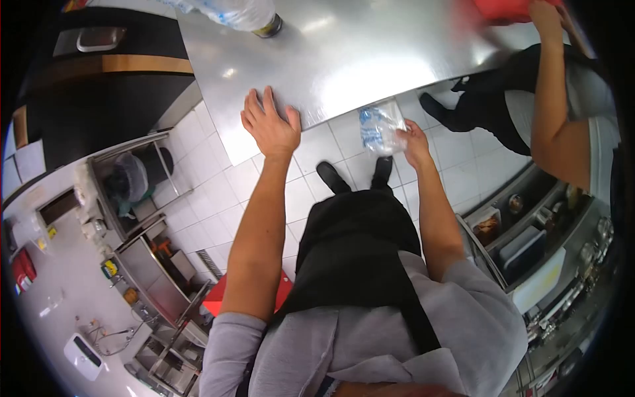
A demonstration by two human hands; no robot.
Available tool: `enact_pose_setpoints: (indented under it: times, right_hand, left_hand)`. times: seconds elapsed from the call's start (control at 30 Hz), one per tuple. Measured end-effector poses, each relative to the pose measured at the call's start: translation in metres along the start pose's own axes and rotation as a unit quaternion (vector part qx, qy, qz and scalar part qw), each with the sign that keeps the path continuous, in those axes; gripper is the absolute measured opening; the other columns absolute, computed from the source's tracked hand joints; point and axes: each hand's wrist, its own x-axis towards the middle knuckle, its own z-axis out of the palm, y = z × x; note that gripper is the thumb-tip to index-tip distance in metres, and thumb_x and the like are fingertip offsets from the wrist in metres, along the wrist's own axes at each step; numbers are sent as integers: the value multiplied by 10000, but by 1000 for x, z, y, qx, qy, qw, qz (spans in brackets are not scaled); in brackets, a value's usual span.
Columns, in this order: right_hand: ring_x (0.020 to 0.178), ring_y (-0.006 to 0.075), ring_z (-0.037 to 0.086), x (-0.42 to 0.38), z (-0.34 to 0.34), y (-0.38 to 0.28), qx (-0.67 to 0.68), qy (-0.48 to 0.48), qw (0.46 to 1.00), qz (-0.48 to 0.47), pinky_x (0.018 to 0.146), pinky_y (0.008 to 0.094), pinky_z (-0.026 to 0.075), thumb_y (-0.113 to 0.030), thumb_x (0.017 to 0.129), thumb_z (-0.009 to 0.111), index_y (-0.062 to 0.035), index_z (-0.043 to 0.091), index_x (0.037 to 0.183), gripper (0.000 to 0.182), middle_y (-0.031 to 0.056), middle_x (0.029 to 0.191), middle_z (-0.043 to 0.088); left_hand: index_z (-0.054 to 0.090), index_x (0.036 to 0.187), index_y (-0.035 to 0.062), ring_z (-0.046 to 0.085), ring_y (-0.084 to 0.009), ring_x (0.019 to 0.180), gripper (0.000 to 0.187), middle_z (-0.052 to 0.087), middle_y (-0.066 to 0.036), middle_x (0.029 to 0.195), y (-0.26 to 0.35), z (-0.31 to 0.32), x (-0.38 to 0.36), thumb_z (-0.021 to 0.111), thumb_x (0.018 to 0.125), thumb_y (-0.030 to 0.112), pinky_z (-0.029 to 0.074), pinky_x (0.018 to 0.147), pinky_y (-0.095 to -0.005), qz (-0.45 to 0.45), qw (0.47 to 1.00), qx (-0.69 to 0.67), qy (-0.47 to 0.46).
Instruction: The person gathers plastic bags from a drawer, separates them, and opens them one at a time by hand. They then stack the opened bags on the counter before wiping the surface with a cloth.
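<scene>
My left hand lies on the edge of the shiny metal table, palm down with the fingers spread and nothing in it. Off the table's front edge, over the tiled floor, my right hand grips a transparent plastic bag with blue print by its right side. The bag looks flat and crinkled. Farther back on the table, a plastic-wrapped item with a dark base stands beyond my left hand.
At the right, another person's arm reaches over the table toward a blurred red item. Metal shelving is on the left. A counter with food containers runs along the right. Something red sits behind my left arm.
</scene>
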Motion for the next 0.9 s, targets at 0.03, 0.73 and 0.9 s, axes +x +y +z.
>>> enact_pose_setpoints:
  times: [0.03,0.73,0.9]
  right_hand:
    - [1040,207,688,-9,6,-9,30,-21,999,-4,946,334,546,13,945,671,3,503,1390,476,144,1183,698]
    - [958,210,693,-221,38,49,97,-18,995,-4,855,353,586,44,954,638,-7,535,1258,325,140,1104,676]
    - [1035,193,661,-195,68,78,61,-115,984,125,914,342,557,-17,946,699,-7,566,1285,364,102,1148,654]
  left_hand:
    - [502,1469,58,312,-417,1473,665,386,-253,1546,-2,2,16,618,880,345,178,1217,-615,4,1000,12,12]
    - [717,1142,19,672,-235,805,482,724,-130,936,-13,18,-143,727,939,455,522,663,-393,-100,865,-430,-238]
    - [559,1353,-43,714,-337,1058,594,704,-186,1191,6,25,-233,772,948,336,617,856,-491,-469,419,-622,-466]
